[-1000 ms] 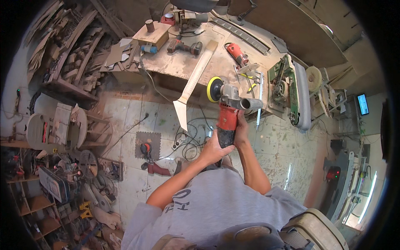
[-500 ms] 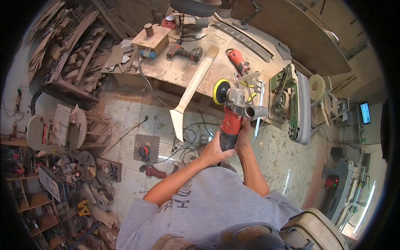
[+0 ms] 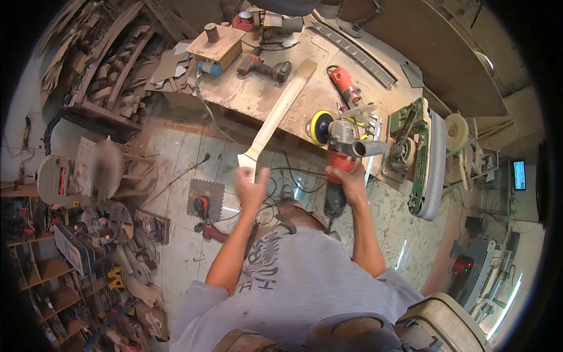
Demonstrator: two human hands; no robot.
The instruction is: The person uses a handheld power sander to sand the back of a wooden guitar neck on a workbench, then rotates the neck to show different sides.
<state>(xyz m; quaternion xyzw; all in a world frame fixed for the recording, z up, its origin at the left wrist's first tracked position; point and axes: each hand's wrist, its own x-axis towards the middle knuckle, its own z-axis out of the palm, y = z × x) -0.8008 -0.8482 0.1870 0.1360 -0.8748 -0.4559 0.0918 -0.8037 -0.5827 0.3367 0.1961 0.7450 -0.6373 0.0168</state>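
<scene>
My right hand (image 3: 353, 183) is wrapped round the red and black body of an angle sander (image 3: 340, 158). Its yellow-edged round pad (image 3: 320, 127) faces left, beside the bench's front edge. A long pale wooden piece, shaped like a guitar neck (image 3: 275, 120), lies across the bench with its flared near end jutting out over the front. At that end is my left hand (image 3: 251, 190), thumb raised apart from the fingers. The fingers are blurred and cover the tip of the wood; whether they touch it I cannot tell.
On the dusty bench (image 3: 237, 105) lie a cordless drill (image 3: 264, 67), a wooden box (image 3: 216, 46) and another red power tool (image 3: 344, 83). A green belt sander (image 3: 419, 158) stands at the right. Cables (image 3: 293, 176) and a small sander (image 3: 202, 203) are on the floor.
My left hand has come off the sander and moved left to the wooden piece's near end. The sander has shifted slightly right, now in my right hand alone.
</scene>
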